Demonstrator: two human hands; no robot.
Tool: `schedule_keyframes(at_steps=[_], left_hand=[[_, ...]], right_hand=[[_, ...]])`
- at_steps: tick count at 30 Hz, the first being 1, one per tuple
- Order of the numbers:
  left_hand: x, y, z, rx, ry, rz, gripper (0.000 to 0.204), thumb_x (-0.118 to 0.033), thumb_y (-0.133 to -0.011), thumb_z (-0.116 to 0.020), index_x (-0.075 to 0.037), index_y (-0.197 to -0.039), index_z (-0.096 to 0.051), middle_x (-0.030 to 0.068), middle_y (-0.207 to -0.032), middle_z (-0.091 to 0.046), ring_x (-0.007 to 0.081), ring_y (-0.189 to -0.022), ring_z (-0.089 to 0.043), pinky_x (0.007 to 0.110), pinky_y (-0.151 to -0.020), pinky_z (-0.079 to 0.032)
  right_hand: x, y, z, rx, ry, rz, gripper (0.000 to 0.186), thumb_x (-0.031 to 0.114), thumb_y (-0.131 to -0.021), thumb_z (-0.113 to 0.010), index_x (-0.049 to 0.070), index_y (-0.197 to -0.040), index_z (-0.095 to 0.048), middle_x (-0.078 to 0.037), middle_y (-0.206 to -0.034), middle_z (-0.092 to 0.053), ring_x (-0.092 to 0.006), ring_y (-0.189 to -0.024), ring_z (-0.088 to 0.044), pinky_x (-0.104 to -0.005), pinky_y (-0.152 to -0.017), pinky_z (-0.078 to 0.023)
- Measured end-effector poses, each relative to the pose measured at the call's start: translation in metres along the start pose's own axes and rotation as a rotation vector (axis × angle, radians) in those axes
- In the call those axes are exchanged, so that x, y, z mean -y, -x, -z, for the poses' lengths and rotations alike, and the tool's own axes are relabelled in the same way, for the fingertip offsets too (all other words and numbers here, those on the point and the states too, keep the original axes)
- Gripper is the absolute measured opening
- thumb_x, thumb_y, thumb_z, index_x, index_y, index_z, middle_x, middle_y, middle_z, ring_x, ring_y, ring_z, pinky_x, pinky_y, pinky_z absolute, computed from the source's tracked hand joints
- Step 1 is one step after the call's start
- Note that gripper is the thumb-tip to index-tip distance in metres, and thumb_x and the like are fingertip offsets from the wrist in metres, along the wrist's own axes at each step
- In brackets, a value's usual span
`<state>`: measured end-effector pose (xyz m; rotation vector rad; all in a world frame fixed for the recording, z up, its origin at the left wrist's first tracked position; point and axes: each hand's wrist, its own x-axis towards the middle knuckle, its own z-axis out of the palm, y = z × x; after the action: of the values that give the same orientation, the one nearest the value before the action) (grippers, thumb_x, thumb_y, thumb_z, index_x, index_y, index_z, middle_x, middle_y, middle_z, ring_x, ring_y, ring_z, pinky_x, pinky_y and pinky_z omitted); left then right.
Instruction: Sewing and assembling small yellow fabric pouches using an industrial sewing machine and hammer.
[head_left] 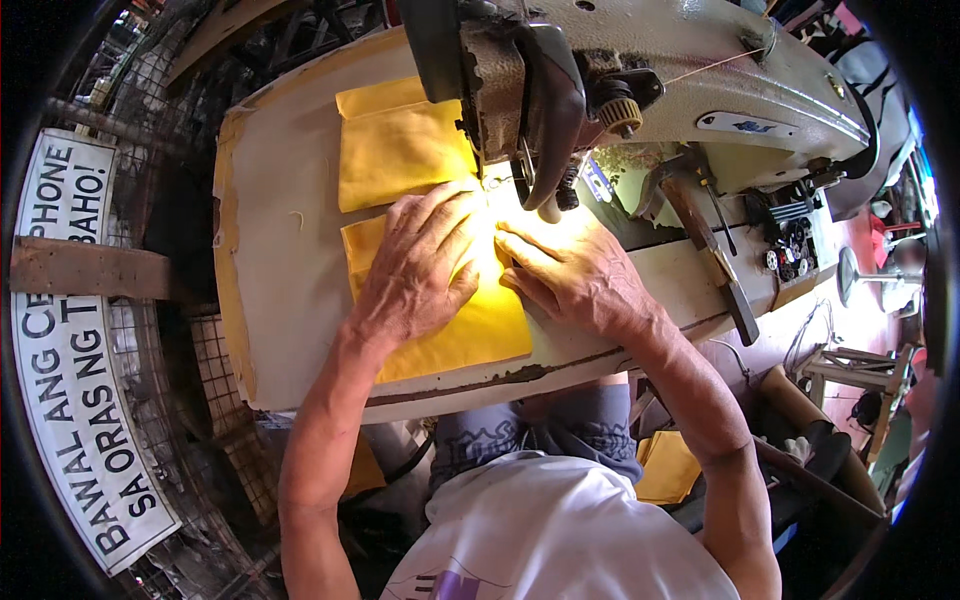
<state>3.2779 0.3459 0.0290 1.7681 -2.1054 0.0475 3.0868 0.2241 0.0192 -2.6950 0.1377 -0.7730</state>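
Observation:
A yellow cloth (470,330) lies flat on the worn white sewing table (285,260), running under the head of an old grey sewing machine (640,70). My left hand (420,265) presses flat on the cloth, fingers spread, just left of the needle area. My right hand (575,275) rests on the cloth to the right, its fingers pointing toward the presser foot (525,185). A bright lamp glare hides the cloth between my fingertips. More yellow cloth (395,140) extends behind the machine head.
A hammer (705,240) lies on the table right of the machine, near small dark parts (790,240). A white sign with dark letters (70,340) hangs on a wire grid at the left. More yellow cloth (668,465) sits below the table at my right.

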Motion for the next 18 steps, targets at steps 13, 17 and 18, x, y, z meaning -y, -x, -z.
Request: schedule_keyframes(at_steps=[13,17,18], left_hand=[[0.0030,-0.0038,-0.0004,0.020,-0.045,0.006,0.036,-0.015,-0.089,-0.057,0.002,-0.121,-0.063,0.0153,-0.128,-0.061,0.0291,-0.126,-0.052,0.044,-0.108,-0.039],[0.0012,-0.0047,-0.0011,0.005,-0.041,0.014,0.036,-0.015,-0.088,-0.057,0.001,-0.121,-0.063,0.0149,-0.127,-0.060,0.0289,-0.126,-0.052,0.045,-0.107,-0.039],[0.0008,-0.0046,-0.0014,-0.002,-0.043,0.005,0.036,-0.015,-0.088,-0.057,0.001,-0.121,-0.063,0.0147,-0.128,-0.060,0.0288,-0.125,-0.052,0.045,-0.107,-0.039]], right_hand=[[0.0012,-0.0047,0.0006,0.048,0.018,-0.054,0.033,0.017,-0.083,-0.073,0.000,-0.110,-0.066,-0.013,-0.112,-0.068,-0.0315,-0.092,-0.065,-0.0420,-0.074,-0.051],[0.0007,-0.0041,0.0018,0.025,0.020,-0.044,0.034,0.017,-0.082,-0.073,0.000,-0.111,-0.066,-0.013,-0.112,-0.068,-0.0313,-0.093,-0.065,-0.0428,-0.075,-0.051],[0.0011,-0.0043,0.0035,0.032,0.020,-0.047,0.033,0.016,-0.083,-0.073,0.001,-0.111,-0.066,-0.013,-0.112,-0.068,-0.0312,-0.093,-0.065,-0.0427,-0.074,-0.051]])
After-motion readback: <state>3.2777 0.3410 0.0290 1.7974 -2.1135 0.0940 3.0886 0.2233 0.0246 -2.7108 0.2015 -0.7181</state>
